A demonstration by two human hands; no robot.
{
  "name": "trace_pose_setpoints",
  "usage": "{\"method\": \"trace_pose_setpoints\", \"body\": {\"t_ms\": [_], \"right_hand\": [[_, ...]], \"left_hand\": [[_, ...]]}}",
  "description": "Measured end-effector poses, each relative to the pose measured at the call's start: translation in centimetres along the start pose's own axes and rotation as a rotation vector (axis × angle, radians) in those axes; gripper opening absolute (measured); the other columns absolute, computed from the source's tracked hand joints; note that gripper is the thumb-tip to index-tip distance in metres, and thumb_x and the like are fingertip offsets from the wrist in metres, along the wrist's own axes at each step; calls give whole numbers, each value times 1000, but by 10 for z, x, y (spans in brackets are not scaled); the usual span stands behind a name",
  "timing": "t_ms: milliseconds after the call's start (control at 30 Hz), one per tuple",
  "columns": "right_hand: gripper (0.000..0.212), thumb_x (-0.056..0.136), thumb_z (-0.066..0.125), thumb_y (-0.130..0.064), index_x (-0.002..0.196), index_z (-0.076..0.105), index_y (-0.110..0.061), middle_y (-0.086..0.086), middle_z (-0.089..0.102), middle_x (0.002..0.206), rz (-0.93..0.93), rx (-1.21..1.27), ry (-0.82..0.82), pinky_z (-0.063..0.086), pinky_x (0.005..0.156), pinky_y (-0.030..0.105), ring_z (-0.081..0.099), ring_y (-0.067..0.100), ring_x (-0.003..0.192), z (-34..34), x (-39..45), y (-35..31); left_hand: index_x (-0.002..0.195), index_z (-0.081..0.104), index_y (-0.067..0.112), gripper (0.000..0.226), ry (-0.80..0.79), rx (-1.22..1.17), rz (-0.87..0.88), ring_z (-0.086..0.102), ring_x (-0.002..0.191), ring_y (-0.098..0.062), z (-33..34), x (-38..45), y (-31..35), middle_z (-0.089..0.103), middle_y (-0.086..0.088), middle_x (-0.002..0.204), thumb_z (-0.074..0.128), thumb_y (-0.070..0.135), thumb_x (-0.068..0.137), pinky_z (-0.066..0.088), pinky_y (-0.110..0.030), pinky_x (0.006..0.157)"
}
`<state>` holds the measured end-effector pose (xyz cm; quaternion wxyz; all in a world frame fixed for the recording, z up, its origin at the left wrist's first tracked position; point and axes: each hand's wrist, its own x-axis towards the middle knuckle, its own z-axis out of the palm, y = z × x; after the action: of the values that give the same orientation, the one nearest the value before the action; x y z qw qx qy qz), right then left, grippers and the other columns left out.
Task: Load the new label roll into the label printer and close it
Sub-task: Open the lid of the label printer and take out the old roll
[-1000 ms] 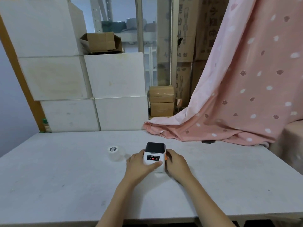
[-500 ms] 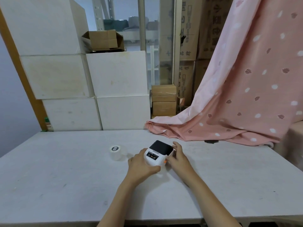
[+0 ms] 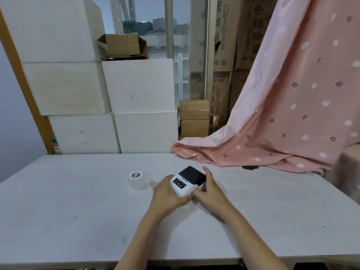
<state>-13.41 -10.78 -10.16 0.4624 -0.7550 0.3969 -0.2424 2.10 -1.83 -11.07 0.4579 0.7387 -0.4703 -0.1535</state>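
Observation:
A small white label printer [image 3: 186, 183] with a black lid and an orange side tab sits on the white table [image 3: 78, 211], turned at an angle, its lid down. My left hand [image 3: 168, 195] cups its left and front side. My right hand [image 3: 211, 190] wraps its right side, fingers along the black lid, thumb near the orange tab. A white label roll [image 3: 136, 180] with a dark core stands on the table, a little to the left of the printer, untouched.
A pink patterned cloth [image 3: 282, 114] drapes onto the table's far right. White boxes [image 3: 136, 106] and cardboard cartons [image 3: 193, 117] stack behind the table's far edge. A small dark mark [image 3: 250, 168] lies by the cloth.
The printer has been rotated clockwise from facing me squarely to an angled pose. My right hand moved up along its right side; my left hand stayed on the left.

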Motion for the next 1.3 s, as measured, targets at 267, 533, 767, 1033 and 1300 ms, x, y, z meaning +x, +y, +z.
{"method": "trace_pose_setpoints", "body": {"t_ms": [267, 533, 767, 1033, 1300], "right_hand": [[95, 88, 67, -25, 164, 15, -49, -8, 51, 127, -71, -27, -5, 45, 88, 22, 61, 4, 102, 1, 2, 3], [92, 92, 66, -18, 162, 18, -54, -6, 49, 125, -107, -15, -4, 44, 82, 13, 62, 7, 101, 0, 4, 8], [102, 90, 70, -20, 162, 9, -58, -2, 52, 129, -132, -16, 14, 51, 99, 27, 63, 11, 108, 2, 4, 10], [106, 84, 73, -23, 160, 10, -61, -6, 51, 146, -126, 26, 32, 50, 109, 36, 61, 14, 122, 0, 4, 12], [107, 86, 74, -38, 166, 4, -45, 1, 43, 148, -59, -192, -79, 42, 113, 35, 52, 22, 135, -12, 6, 0]], "left_hand": [[111, 60, 36, 59, -3, -22, 19, 66, 98, -1, 1, -1, -1, 68, 14, 106, 86, 38, 58, 59, -36, 85], [108, 61, 38, 57, 7, -55, -1, 68, 96, -2, 2, 0, -3, 71, 14, 104, 88, 36, 57, 60, -38, 86], [114, 61, 37, 64, 2, -67, -12, 68, 99, -1, 2, 0, -4, 71, 15, 107, 87, 39, 56, 59, -34, 88], [111, 60, 38, 61, -7, -56, -21, 67, 99, -1, 1, 0, -3, 70, 16, 107, 87, 40, 57, 59, -33, 87], [150, 42, 26, 112, -21, 7, -52, 49, 133, -12, -1, 3, -5, 49, 11, 141, 83, 63, 53, 40, -39, 115]]}}
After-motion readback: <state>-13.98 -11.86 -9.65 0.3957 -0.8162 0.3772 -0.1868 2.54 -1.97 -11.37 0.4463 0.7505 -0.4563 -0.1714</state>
